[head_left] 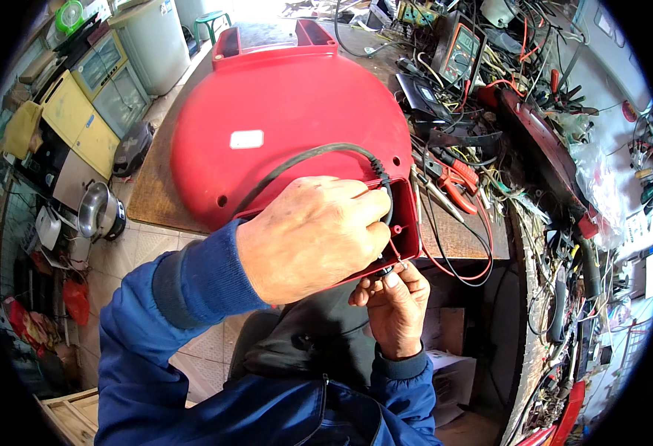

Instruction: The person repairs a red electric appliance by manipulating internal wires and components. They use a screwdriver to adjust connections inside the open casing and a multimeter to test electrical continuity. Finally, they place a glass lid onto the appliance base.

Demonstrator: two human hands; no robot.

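Note:
A large red rounded plastic housing point(308, 100) lies on the wooden table in front of me. At its near end is an open red box-shaped compartment point(410, 223). A black power cord point(297, 154) arches over the housing and enters the compartment through a ribbed sleeve. My left hand point(319, 227) reaches over the compartment with fingers curled into it; what they grip is hidden. Below the compartment's near edge, my right hand point(397, 301) pinches at a small dark piece point(384, 269), too small to name. A thin red wire point(395, 245) shows inside the compartment.
Right of the housing lie red-handled pliers point(456, 197), a multimeter point(460, 53) and tangled wires. A dark red curved part point(534, 145) leans farther right. On the left are a steel pot point(98, 210), a yellow cabinet point(81, 123) and a green stool point(211, 20).

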